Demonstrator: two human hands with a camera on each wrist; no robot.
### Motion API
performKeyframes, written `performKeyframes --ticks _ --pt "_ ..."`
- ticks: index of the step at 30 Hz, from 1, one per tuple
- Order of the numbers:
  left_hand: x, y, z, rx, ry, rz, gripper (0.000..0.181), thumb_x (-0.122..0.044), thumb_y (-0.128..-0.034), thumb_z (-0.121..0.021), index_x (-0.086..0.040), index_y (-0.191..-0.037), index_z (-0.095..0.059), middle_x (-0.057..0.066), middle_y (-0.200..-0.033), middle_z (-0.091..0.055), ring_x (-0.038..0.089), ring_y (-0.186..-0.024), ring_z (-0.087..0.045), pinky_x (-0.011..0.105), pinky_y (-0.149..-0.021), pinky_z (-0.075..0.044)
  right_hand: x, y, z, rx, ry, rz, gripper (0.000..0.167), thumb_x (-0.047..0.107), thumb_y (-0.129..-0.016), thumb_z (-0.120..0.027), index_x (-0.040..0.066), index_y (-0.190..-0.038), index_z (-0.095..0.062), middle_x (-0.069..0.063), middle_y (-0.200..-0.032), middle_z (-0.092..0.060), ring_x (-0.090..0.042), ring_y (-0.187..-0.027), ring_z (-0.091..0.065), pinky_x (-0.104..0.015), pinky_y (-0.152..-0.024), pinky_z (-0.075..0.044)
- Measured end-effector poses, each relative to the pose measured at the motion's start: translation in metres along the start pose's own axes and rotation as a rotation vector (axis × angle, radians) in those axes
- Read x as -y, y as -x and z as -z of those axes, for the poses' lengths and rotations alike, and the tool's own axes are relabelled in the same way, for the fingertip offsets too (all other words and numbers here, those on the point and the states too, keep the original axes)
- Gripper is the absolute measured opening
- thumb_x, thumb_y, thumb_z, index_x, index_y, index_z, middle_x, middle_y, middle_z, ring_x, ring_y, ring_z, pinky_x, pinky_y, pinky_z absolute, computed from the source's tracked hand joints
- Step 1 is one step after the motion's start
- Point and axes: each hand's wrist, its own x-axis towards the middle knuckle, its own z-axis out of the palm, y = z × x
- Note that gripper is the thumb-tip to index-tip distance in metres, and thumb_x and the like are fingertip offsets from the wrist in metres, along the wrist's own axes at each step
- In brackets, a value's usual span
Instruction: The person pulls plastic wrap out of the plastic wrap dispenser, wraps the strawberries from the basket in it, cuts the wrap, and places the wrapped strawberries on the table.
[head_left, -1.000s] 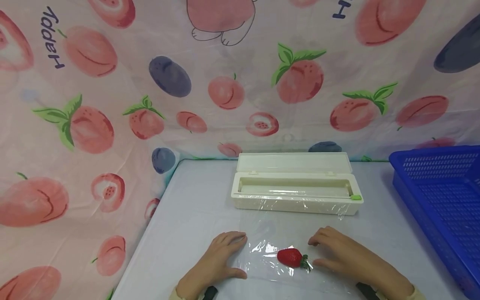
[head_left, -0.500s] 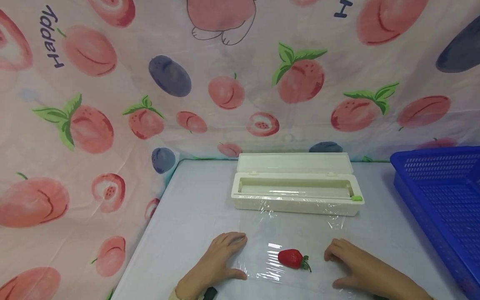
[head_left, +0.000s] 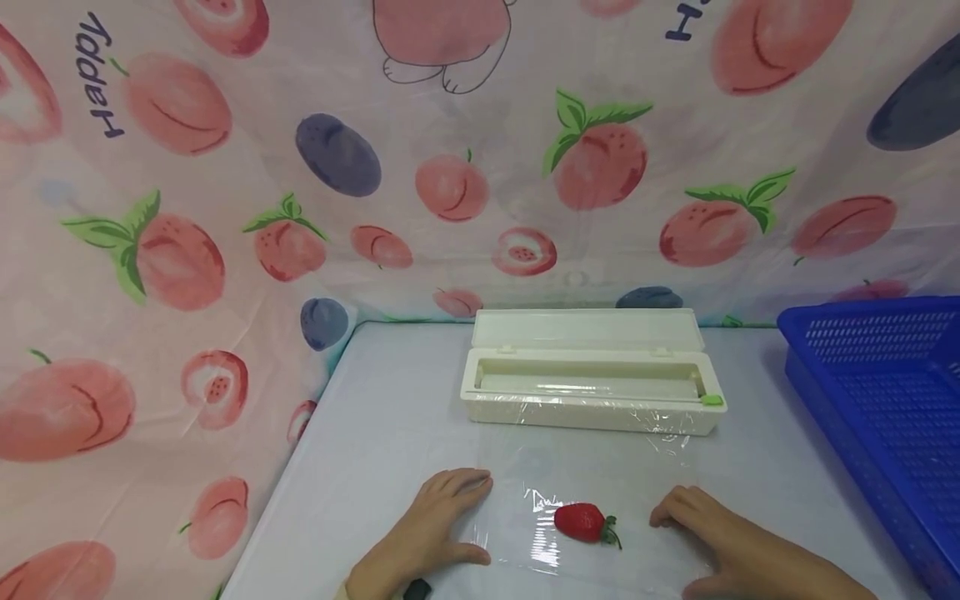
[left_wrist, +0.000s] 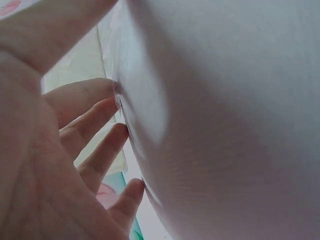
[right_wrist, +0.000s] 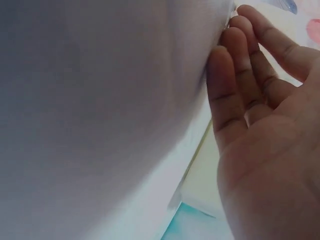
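Clear, shiny film (head_left: pixel 543 550) runs from a long, smooth white box (head_left: pixel 592 415) over pale cloth (head_left: pixel 375 442); a glossy, tapered red strawberry (head_left: pixel 579 522) lies on the film between the hands. The left hand (head_left: pixel 431 525), thumb and fingers spread, touches the film's edge; the right hand (head_left: pixel 712 537), fingers slightly bent, thumb apart, rests its fingertips opposite.

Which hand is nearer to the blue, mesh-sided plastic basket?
Right. The right hand is left of the basket, not touching it; the left hand is farther left, beyond the red strawberry with green leaves.
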Motion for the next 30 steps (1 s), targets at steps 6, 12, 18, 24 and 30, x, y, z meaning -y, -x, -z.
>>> performKeyframes --ticks 6,12,18,24,30 --pt "0.005 0.003 0.0 0.009 0.036 -0.037 0.089 -0.054 -0.0715 -0.08 -0.019 -0.147 -0.049 -0.003 -0.153 -0.044 0.023 -0.142 -0.037 0.051 -0.119 -0.026 -0.009 0.005 -0.002 -0.052 0.033 0.195 0.069 0.058 -0.073 -0.078 0.032 -0.13 -0.05 0.014 -0.121 -0.048 0.001 -0.11 -0.045 -0.015 -0.094 -0.048" --pt "0.015 0.006 0.001 0.012 0.123 -0.121 0.061 -0.05 -0.0714 -0.082 -0.025 -0.123 -0.061 0.0 -0.155 -0.042 0.025 -0.145 -0.034 0.054 -0.119 -0.023 -0.014 0.008 -0.009 -0.208 0.127 0.363 0.064 0.06 -0.071 -0.08 0.033 -0.122 -0.05 0.016 -0.119 -0.048 0.0 -0.108 -0.045 -0.016 -0.09 -0.048" --pt "0.021 0.008 0.002 0.039 0.184 -0.155 0.045 -0.049 -0.0693 -0.082 -0.029 -0.103 -0.061 0.002 -0.158 -0.038 0.027 -0.148 -0.03 0.057 -0.119 -0.019 -0.018 0.009 -0.011 -0.211 0.111 0.4 0.044 0.051 -0.079 -0.079 0.037 -0.112 -0.053 0.014 -0.12 -0.047 -0.002 -0.109 -0.044 -0.016 -0.089 -0.048" --pt "0.019 0.007 0.004 0.059 0.22 -0.125 0.031 -0.042 -0.0706 -0.083 -0.032 -0.093 -0.063 0.003 -0.158 -0.038 0.03 -0.149 -0.028 0.058 -0.12 -0.017 -0.021 0.009 -0.011 -0.16 0.075 0.376 0.024 0.04 -0.088 -0.074 0.039 -0.105 -0.057 0.011 -0.121 -0.049 -0.002 -0.107 -0.046 -0.017 -0.084 -0.05" --pt "0.013 0.008 0.006 0.059 0.235 -0.122 0.018 -0.039 -0.0738 -0.081 -0.033 -0.082 -0.066 0.005 -0.157 -0.039 0.032 -0.149 -0.027 0.061 -0.119 -0.016 -0.02 0.009 -0.011 -0.126 0.041 0.325 0.008 0.039 -0.092 -0.069 0.041 -0.092 -0.061 0.01 -0.121 -0.049 0.0 -0.104 -0.046 -0.017 -0.08 -0.051"
